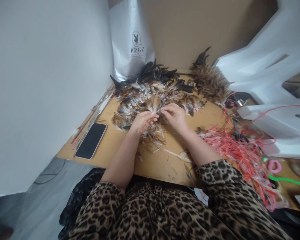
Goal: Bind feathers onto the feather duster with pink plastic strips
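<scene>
Feathers [153, 108]: a small bunch is pinched between the fingertips of the left hand [142, 121] and right hand [173, 115], above the table [155, 163]. A large loose pile [150, 88] is left unsorted behind; one bound bundle [211, 81] appears finished.

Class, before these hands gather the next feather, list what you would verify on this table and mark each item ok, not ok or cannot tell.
1. Left hand and right hand pinch the small feather bunch between them: ok.
2. Feather pile lies right behind the hands: ok.
3. Pink cord tangle lies beside the right forearm: ok.
4. Phone lies apart from the feathers, near the table edge: ok.
5. Bunch already tied: cannot tell.
</scene>
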Demonstrator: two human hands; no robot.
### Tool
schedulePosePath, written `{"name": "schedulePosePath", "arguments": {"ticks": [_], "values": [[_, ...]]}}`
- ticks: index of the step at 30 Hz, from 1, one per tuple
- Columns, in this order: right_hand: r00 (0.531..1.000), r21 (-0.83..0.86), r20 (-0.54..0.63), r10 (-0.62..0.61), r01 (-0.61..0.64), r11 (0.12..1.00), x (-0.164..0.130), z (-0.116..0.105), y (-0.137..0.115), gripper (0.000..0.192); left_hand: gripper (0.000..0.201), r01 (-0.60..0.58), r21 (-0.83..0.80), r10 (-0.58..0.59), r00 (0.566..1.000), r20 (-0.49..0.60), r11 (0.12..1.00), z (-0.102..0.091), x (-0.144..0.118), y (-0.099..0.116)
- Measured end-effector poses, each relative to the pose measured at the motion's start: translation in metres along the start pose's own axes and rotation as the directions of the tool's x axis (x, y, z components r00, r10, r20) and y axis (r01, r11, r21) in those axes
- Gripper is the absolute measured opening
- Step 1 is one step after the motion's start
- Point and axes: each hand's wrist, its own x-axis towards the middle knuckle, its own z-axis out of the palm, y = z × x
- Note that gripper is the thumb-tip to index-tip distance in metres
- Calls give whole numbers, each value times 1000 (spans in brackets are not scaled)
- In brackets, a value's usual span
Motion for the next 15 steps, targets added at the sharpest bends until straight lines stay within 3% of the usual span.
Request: {"name": "schedulePosePath", "arguments": {"ticks": [3, 6, 10, 15], "values": [[976, -308, 66, -208, 219, 926, 0, -6, 4, 18, 7, 28, 6, -28, 1000, 12, 1000, 0, 0, 1], [940, -475, 141, -310, 339, 812, -1, -8, 6, 18, 7, 45, 23, -46, 999, 17, 999, 0, -1, 0], [901, -537, 190, -390, 428, 727, -2, -7, 7, 19, 6, 51, 42, -51, 999, 9, 998, 1, -2, 0], [865, -542, 202, -459, 489, 684, -3, -5, 10, 18, 6, 55, 65, -56, 998, 16, 996, 3, -3, 0]]}}
